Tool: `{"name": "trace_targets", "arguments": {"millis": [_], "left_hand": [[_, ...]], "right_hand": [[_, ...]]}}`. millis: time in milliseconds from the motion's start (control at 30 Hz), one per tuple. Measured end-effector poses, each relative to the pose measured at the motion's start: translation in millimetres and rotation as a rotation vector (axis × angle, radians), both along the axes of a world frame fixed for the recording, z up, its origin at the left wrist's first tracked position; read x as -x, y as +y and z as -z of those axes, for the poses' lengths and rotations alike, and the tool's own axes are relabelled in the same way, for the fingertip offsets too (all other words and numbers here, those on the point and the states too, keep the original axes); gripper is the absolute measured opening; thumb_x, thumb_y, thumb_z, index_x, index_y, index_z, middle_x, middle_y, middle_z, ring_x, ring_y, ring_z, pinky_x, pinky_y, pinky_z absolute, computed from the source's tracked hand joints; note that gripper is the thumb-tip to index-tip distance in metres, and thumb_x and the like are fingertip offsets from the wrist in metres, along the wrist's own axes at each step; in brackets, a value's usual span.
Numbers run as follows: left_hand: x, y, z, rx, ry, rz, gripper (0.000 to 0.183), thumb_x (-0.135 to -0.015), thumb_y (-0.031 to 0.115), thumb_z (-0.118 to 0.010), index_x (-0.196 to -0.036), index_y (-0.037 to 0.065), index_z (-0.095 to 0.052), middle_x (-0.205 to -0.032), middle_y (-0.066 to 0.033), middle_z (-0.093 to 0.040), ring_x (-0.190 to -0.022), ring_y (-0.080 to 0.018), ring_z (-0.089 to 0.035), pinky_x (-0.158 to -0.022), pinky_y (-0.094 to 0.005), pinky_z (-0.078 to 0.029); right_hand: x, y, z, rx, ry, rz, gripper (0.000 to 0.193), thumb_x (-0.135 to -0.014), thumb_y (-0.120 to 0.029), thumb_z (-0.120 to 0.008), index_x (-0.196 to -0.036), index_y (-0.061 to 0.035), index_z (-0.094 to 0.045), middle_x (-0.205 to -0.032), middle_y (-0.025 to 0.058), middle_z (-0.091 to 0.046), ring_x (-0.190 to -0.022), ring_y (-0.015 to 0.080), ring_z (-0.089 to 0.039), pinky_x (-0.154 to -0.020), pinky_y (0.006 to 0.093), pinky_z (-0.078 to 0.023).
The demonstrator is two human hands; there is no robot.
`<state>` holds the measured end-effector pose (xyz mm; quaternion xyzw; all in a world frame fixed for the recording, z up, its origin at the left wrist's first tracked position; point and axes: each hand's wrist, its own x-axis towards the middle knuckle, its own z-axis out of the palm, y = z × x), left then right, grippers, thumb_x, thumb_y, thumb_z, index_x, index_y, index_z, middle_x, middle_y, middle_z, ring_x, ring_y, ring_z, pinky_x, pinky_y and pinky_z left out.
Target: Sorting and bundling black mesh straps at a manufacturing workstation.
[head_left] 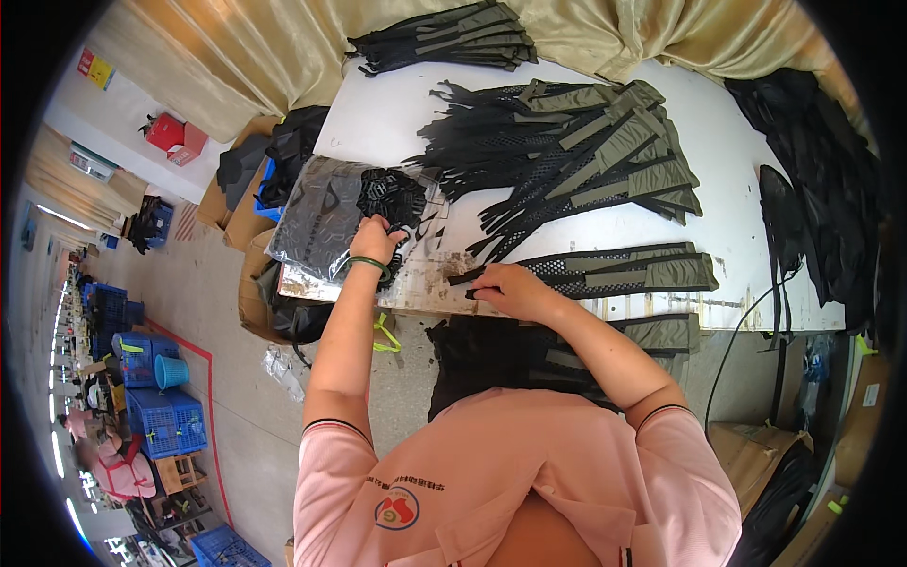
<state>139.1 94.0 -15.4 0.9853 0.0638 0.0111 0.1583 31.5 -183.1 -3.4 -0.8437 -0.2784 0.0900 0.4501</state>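
My left hand [374, 242], with a green bangle at the wrist, reaches down at the edge of a pile of small black plastic buckles [389, 192]. Its fingers are curled in among them, and what they pinch is hard to make out. The pile lies on a clear plastic bag [319, 213] at the table's left end. Near the front edge, my right hand [510, 290] is closed on the black strap end of a mesh strap piece [614, 271] with a grey-green fabric panel. That piece lies flat, stretching to the right.
A fanned stack of similar mesh strap pieces [605, 142] covers the middle of the white table [378, 104]. Another bundle [453, 38] lies at the back. Black fabric [803, 170] hangs at the right. Cardboard boxes [253, 283] stand left; dark pieces [491, 359] hang below the front edge.
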Motion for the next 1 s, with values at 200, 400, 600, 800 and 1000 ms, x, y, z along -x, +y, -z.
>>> {"name": "trace_targets", "arguments": {"millis": [200, 400, 600, 800, 1000], "left_hand": [[-3, 10, 3, 0.063, 0.08, 0.017, 0.042, -0.066, 0.034, -0.079, -0.085, 0.005, -0.057, -0.097, -0.0151, -0.058, -0.087, -0.033, -0.06, -0.075, -0.0398, -0.048], [4, 10, 13, 0.046, -0.043, 0.034, 0.042, -0.066, 0.031, -0.081, -0.084, 0.002, -0.057, -0.091, -0.0143, -0.058, -0.076, -0.0287, -0.059, -0.069, -0.037, -0.048], [6, 11, 13, 0.012, -0.076, 0.051, 0.04, -0.066, 0.03, -0.081, -0.082, 0.003, -0.057, -0.084, -0.0132, -0.059, -0.073, -0.0282, -0.059, -0.068, -0.0371, -0.048], [13, 10, 4, 0.188, -0.123, 0.071, 0.037, -0.064, 0.021, -0.082, -0.074, 0.003, -0.051, -0.066, -0.0083, -0.056, -0.058, -0.0216, -0.052, -0.059, -0.0329, -0.045], [32, -3, 4, 0.933, -0.218, 0.143, 0.013, -0.08, 0.006, -0.069, -0.081, 0.005, -0.056, -0.068, 0.0001, -0.059, -0.058, -0.0109, -0.054, -0.054, -0.0228, -0.045]], "right_hand": [[-1, -6, 4, -0.053, 0.012, 0.005, 0.017, -0.08, -0.018, -0.063, -0.089, -0.0042, -0.066, -0.085, 0.0127, -0.063, -0.083, 0.0317, -0.059, -0.075, 0.0375, -0.047], [0, -6, 0, -0.078, -0.015, 0.036, 0.017, -0.079, -0.019, -0.063, -0.088, -0.0042, -0.066, -0.084, 0.0126, -0.063, -0.083, 0.0312, -0.059, -0.074, 0.0376, -0.047], [3, -5, 4, -0.105, -0.002, 0.029, 0.018, -0.08, -0.019, -0.061, -0.089, -0.0042, -0.065, -0.085, 0.0126, -0.062, -0.082, 0.0311, -0.059, -0.073, 0.0375, -0.047], [5, -8, 1, -0.155, 0.007, 0.049, 0.018, -0.08, -0.018, -0.061, -0.089, -0.0027, -0.064, -0.085, 0.0126, -0.062, -0.08, 0.0303, -0.059, -0.072, 0.0361, -0.047], [2, -14, -3, -0.337, 0.189, 0.067, 0.017, -0.081, -0.012, -0.064, -0.093, -0.0005, -0.063, -0.082, 0.0083, -0.063, -0.074, 0.0165, -0.058, -0.069, 0.0272, -0.046]]}}
